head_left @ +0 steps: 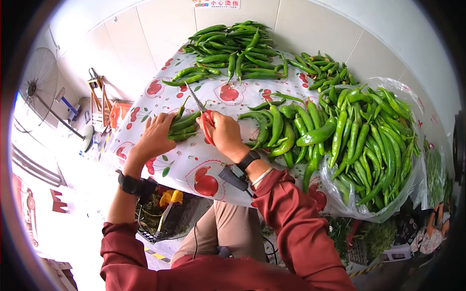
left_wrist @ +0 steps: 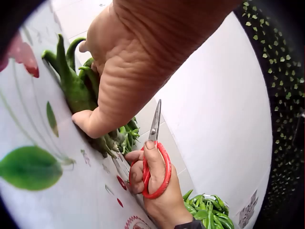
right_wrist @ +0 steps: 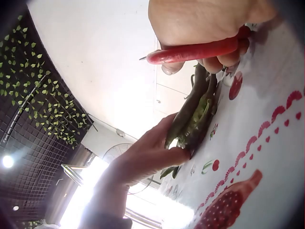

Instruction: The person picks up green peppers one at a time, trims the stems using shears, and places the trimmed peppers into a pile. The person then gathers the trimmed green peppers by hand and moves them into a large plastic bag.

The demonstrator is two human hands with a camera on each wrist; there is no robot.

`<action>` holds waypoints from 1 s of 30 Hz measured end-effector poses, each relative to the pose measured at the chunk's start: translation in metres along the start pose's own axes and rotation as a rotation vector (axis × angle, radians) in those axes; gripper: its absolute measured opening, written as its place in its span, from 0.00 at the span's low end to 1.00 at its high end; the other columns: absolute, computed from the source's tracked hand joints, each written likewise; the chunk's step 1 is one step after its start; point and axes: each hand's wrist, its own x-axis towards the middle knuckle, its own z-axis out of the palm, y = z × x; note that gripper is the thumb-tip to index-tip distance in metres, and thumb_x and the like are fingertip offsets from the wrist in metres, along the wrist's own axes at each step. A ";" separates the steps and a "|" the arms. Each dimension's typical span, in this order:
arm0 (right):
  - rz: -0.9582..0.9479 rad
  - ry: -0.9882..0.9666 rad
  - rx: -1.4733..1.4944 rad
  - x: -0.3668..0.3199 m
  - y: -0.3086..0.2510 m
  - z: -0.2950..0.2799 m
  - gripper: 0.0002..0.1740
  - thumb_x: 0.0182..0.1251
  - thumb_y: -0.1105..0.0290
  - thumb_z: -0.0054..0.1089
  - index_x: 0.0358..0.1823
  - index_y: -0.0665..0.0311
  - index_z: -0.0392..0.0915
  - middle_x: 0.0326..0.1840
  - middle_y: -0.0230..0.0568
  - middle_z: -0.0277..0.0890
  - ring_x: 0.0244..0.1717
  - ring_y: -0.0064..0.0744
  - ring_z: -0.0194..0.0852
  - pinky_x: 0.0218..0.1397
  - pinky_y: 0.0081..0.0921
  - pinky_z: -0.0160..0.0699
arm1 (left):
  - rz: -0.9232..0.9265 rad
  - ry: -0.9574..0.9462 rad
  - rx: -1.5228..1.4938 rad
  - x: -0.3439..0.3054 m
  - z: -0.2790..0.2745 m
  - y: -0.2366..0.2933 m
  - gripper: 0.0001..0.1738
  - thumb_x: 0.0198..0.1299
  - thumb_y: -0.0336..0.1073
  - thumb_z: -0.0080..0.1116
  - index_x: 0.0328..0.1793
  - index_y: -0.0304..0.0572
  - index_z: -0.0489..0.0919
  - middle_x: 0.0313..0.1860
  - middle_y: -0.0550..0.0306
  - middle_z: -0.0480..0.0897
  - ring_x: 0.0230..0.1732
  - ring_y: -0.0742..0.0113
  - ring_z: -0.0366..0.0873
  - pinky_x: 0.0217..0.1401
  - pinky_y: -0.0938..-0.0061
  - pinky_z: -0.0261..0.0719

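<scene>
My left hand [head_left: 158, 134] grips a small bunch of long green chili peppers [head_left: 184, 128] against the patterned tablecloth. In the left wrist view its thumb presses along one side of the peppers [left_wrist: 78, 95], while the other fingers are mostly hidden behind them. My right hand [head_left: 224, 135] holds scissors [head_left: 197, 101] by their red handles, just right of the bunch. The slim metal blades point up and away over the cloth, looking closed together. From the right wrist, the red handle [right_wrist: 195, 51] shows under the palm, with the held peppers [right_wrist: 193, 114] beyond it.
A heap of green peppers [head_left: 228, 48] lies at the table's back, a smaller pile [head_left: 323, 70] beside it. Loose peppers [head_left: 286, 128] spread right, up to a full clear plastic bag [head_left: 388, 206]. A crate [head_left: 150, 237] stands below the table, and a fan [head_left: 34, 87] at left.
</scene>
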 end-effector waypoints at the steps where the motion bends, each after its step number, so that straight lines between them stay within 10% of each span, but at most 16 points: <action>1: 0.008 -0.008 -0.010 0.000 0.000 0.000 0.20 0.64 0.55 0.60 0.23 0.64 0.73 0.13 0.45 0.71 0.16 0.46 0.73 0.21 0.36 0.67 | 0.027 0.065 -0.024 -0.005 0.005 -0.001 0.43 0.39 0.33 0.58 0.69 0.37 0.62 0.60 0.45 0.67 0.66 0.48 0.62 0.73 0.56 0.52; 16: 0.094 -0.152 0.029 0.003 -0.001 -0.004 0.17 0.66 0.61 0.60 0.26 0.66 0.74 0.16 0.36 0.74 0.15 0.24 0.69 0.21 0.25 0.68 | 0.073 0.515 -0.190 -0.019 0.036 0.015 0.40 0.46 0.33 0.60 0.70 0.42 0.63 0.65 0.48 0.68 0.70 0.50 0.60 0.77 0.53 0.47; 30: 0.071 -0.145 0.031 0.002 0.005 -0.001 0.16 0.67 0.61 0.60 0.26 0.66 0.74 0.14 0.34 0.73 0.13 0.22 0.71 0.17 0.23 0.68 | 0.190 0.558 -0.100 -0.023 0.035 0.014 0.17 0.41 0.29 0.65 0.40 0.46 0.77 0.58 0.55 0.72 0.70 0.56 0.61 0.76 0.49 0.47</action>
